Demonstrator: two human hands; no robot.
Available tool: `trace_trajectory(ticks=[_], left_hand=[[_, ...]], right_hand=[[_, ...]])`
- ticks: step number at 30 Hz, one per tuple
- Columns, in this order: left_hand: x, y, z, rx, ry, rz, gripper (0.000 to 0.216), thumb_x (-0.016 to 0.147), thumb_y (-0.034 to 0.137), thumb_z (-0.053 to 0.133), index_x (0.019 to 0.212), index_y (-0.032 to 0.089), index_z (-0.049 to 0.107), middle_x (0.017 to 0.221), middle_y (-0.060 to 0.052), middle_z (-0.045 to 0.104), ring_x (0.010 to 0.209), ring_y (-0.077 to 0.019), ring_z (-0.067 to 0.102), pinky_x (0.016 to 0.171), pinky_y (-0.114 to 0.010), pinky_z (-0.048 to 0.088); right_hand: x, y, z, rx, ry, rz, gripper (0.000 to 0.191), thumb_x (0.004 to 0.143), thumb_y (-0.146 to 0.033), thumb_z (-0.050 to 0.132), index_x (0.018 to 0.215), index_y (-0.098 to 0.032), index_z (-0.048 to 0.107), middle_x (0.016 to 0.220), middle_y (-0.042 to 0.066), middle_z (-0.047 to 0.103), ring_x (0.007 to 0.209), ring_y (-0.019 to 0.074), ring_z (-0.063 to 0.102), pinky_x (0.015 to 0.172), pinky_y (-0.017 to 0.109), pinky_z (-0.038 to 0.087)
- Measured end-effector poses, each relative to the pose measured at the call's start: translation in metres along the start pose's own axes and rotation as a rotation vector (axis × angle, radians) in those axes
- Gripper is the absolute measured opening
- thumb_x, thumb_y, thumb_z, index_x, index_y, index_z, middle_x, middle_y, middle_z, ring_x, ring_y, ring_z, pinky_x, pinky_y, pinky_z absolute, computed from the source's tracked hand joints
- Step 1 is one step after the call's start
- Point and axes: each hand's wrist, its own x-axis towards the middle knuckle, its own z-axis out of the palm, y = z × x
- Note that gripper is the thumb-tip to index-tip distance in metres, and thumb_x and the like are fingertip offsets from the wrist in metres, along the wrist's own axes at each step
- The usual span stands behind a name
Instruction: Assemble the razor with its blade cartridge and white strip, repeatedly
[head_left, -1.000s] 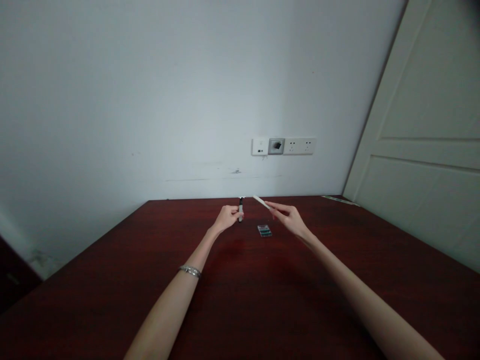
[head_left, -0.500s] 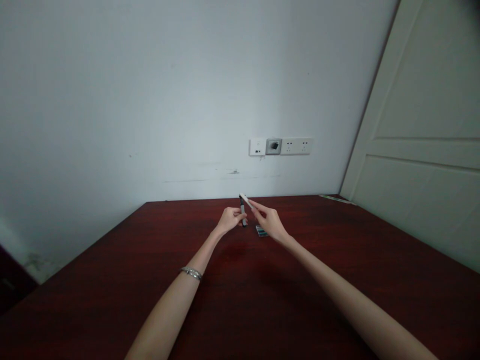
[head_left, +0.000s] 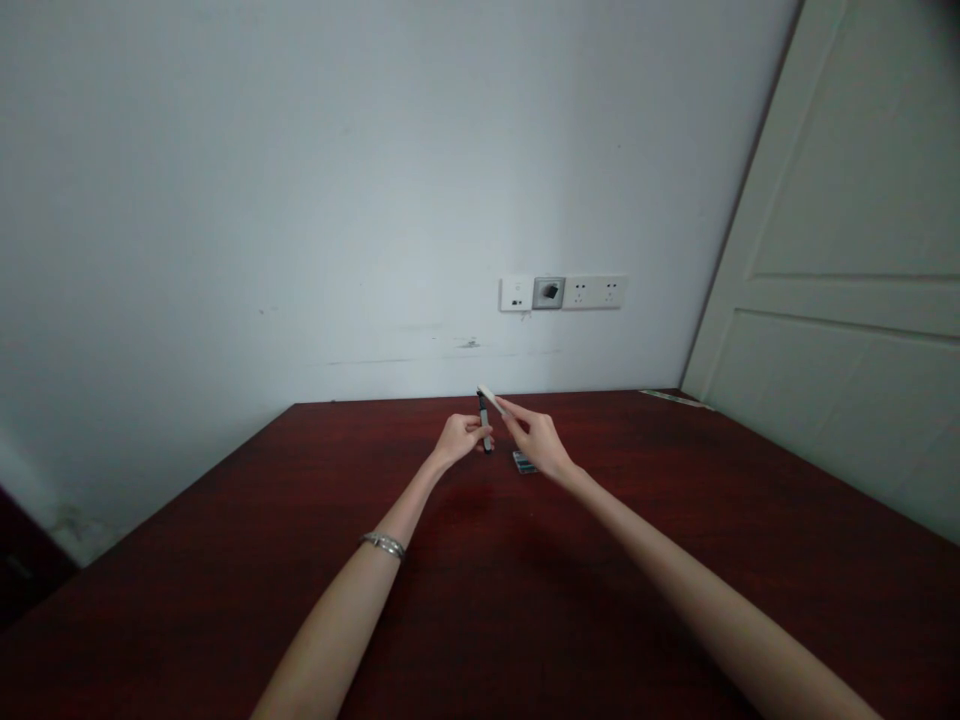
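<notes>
My left hand [head_left: 459,438] is closed around a thin dark stick-like object [head_left: 484,421], maybe a pen body, held nearly upright above the dark red table [head_left: 480,600]. My right hand [head_left: 541,442] pinches a slim white piece [head_left: 489,396] whose tip meets the top of the dark object. Both hands are stretched far out over the table's far half. A small teal packet [head_left: 523,462] lies on the table just under my right hand, partly hidden by it. A silver bracelet [head_left: 382,544] sits on my left wrist.
A white wall stands behind the table, with a row of sockets [head_left: 562,292] above the table's far edge. A pale door [head_left: 847,290] is at the right. A thin flat strip [head_left: 672,398] lies at the table's far right corner.
My right hand moved left with the white piece, from well apart to touching the top of the dark object in my left hand. It now covers part of the teal packet.
</notes>
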Motion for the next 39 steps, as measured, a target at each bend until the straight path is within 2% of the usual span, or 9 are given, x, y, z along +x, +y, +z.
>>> trace_trajectory(ticks=[6,10,13,18,21,26,34,39], left_hand=[[0.001,0.001,-0.001,0.001,-0.004,0.006,0.019,0.075,0.027,0.060,0.074,0.009,0.062,0.067,-0.008,0.068,0.058,-0.0141,0.064,0.052,-0.022,0.050],[0.000,0.003,0.000,-0.045,-0.017,-0.017,0.021,0.074,0.029,0.062,0.072,0.008,0.061,0.067,-0.008,0.067,0.057,-0.0146,0.064,0.052,-0.022,0.050],[-0.004,0.011,0.001,-0.101,-0.007,-0.013,0.024,0.072,0.031,0.063,0.075,0.007,0.061,0.068,-0.009,0.068,0.060,-0.0157,0.065,0.053,-0.023,0.051],[-0.008,0.019,-0.003,-0.187,0.023,-0.004,0.029,0.069,0.034,0.066,0.076,0.007,0.061,0.071,-0.010,0.068,0.065,-0.0182,0.066,0.057,-0.025,0.052],[-0.007,0.017,-0.003,-0.156,0.020,-0.027,0.028,0.070,0.035,0.065,0.075,0.007,0.061,0.071,-0.010,0.068,0.064,-0.0171,0.066,0.055,-0.024,0.052],[-0.007,0.016,0.002,-0.100,-0.011,-0.041,0.026,0.072,0.034,0.064,0.074,0.008,0.062,0.071,-0.011,0.069,0.061,-0.0149,0.065,0.053,-0.022,0.050],[-0.007,0.011,0.000,-0.098,-0.030,-0.059,0.023,0.074,0.030,0.062,0.073,0.007,0.062,0.069,-0.010,0.068,0.062,-0.0159,0.066,0.052,-0.021,0.050],[-0.007,0.012,0.000,-0.087,-0.021,-0.067,0.023,0.073,0.031,0.064,0.073,0.008,0.062,0.070,-0.010,0.069,0.062,-0.0150,0.065,0.055,-0.023,0.052]], right_hand=[[-0.013,-0.001,0.004,0.036,-0.043,-0.027,0.039,0.086,-0.030,0.042,0.121,-0.022,0.057,0.107,0.004,0.066,0.079,0.0196,0.065,0.073,0.029,0.050],[-0.009,0.002,0.003,-0.029,-0.005,-0.030,0.039,0.086,-0.029,0.043,0.122,-0.025,0.056,0.105,0.006,0.067,0.086,0.0206,0.064,0.078,0.031,0.049],[-0.006,0.015,-0.001,-0.071,-0.012,-0.028,0.037,0.085,-0.029,0.046,0.121,-0.029,0.057,0.105,0.005,0.067,0.091,0.0209,0.064,0.081,0.031,0.049],[-0.006,0.041,-0.016,-0.018,0.121,0.070,0.037,0.085,-0.031,0.046,0.118,-0.021,0.060,0.106,0.006,0.067,0.092,0.0225,0.064,0.082,0.034,0.049],[-0.005,0.035,-0.019,0.020,0.131,0.050,0.038,0.085,-0.031,0.046,0.117,-0.019,0.060,0.106,0.006,0.067,0.090,0.0223,0.064,0.082,0.035,0.049],[0.000,0.013,-0.009,0.014,-0.008,-0.084,0.036,0.085,-0.029,0.046,0.118,-0.025,0.059,0.112,0.003,0.064,0.101,0.0211,0.061,0.089,0.033,0.046],[0.005,0.030,-0.003,0.021,0.089,-0.033,0.035,0.085,-0.029,0.045,0.116,-0.024,0.060,0.113,0.004,0.064,0.103,0.0204,0.060,0.090,0.033,0.045],[0.005,0.026,0.003,0.001,0.034,-0.078,0.035,0.085,-0.030,0.046,0.117,-0.027,0.059,0.112,0.002,0.064,0.101,0.0202,0.061,0.089,0.033,0.046]])
